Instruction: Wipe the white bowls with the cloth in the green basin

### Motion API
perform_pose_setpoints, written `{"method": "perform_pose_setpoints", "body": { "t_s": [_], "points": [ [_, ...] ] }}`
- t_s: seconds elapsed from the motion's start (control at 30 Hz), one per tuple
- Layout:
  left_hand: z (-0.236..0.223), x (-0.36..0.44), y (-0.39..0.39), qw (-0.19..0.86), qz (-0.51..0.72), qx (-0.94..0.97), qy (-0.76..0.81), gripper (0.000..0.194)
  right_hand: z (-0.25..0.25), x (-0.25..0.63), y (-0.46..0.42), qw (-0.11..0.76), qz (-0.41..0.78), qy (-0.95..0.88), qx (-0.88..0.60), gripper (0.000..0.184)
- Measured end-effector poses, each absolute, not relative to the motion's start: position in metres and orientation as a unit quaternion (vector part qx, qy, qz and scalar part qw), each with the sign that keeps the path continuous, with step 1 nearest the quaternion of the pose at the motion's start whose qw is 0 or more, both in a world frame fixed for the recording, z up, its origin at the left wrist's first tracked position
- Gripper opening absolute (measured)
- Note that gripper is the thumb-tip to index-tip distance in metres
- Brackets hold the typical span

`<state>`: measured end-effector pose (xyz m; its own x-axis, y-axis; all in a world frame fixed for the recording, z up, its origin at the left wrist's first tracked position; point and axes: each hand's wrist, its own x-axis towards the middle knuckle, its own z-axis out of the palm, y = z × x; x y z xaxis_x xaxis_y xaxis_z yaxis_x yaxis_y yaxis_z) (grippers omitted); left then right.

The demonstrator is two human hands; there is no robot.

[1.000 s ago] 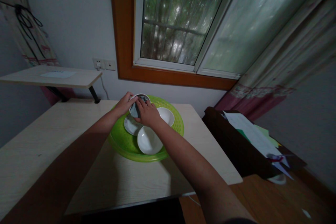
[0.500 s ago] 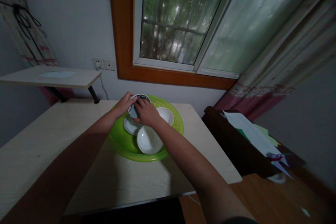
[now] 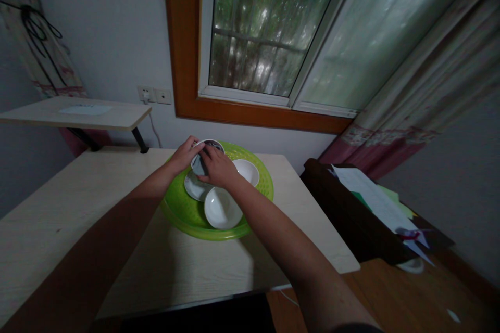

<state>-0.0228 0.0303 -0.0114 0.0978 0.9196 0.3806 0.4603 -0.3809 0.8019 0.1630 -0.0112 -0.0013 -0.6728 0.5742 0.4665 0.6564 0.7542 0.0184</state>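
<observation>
At the centre of the frame, the left hand (image 3: 184, 156) holds a white, smooth, round bowl with a dark-looking interior (image 3: 213, 142) by its left rim, its fingers closed around the edge. The bowl is tilted with its mouth toward the camera, over the upper-left part of a bright green, round plastic basket (image 3: 177, 220). The right hand (image 3: 219, 167) reaches into this bowl, fingers bent and slightly spread over a soft, matte grey piece of cloth (image 3: 199, 166); whether they pinch the cloth or only press it cannot be told.

Just below the hands in the frame lies a shallow white dish with a faintly marked rim (image 3: 194, 186). A deep, glossy white round bowl (image 3: 222, 210) sits at the lower middle of the basket, and a smooth white bowl partly behind the right hand (image 3: 249, 170) stands near its upper right. The basket's right wall shows a dimpled or perforated texture, while its rim is smooth and curved. It rests on a pale wood-grain tabletop (image 3: 89, 187) with a rounded right corner.
</observation>
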Motion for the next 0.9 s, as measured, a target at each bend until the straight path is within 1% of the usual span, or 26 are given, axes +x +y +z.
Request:
{"method": "perform_pose_setpoints", "body": {
  "t_s": [0.2, 0.33, 0.4, 0.7, 0.77, 0.83, 0.9],
  "points": [
    [-0.006, -0.021, 0.026, 0.254, 0.458, 0.693, 0.496, 0.042, -0.002, 0.163, -0.013, 0.222, -0.091, -0.905, -0.35, 0.089],
    [-0.005, -0.021, 0.026, 0.252, 0.46, 0.686, 0.504, 0.041, 0.002, 0.163, -0.016, 0.22, -0.106, -0.901, -0.36, 0.078],
    [-0.006, -0.022, 0.027, 0.25, 0.462, 0.684, 0.507, 0.041, 0.003, 0.163, -0.017, 0.22, -0.111, -0.898, -0.364, 0.075],
    [-0.009, -0.021, 0.029, 0.25, 0.459, 0.691, 0.499, 0.042, -0.003, 0.163, -0.014, 0.215, -0.123, -0.892, -0.378, 0.088],
    [-0.008, -0.021, 0.029, 0.245, 0.461, 0.686, 0.507, 0.042, -0.002, 0.162, -0.016, 0.207, -0.129, -0.886, -0.395, 0.088],
    [-0.008, -0.021, 0.028, 0.242, 0.459, 0.685, 0.511, 0.041, 0.0, 0.16, -0.019, 0.192, -0.136, -0.878, -0.417, 0.084],
    [-0.006, -0.021, 0.027, 0.238, 0.458, 0.687, 0.512, 0.041, 0.004, 0.159, -0.022, 0.171, -0.139, -0.871, -0.439, 0.076]
  ]
}}
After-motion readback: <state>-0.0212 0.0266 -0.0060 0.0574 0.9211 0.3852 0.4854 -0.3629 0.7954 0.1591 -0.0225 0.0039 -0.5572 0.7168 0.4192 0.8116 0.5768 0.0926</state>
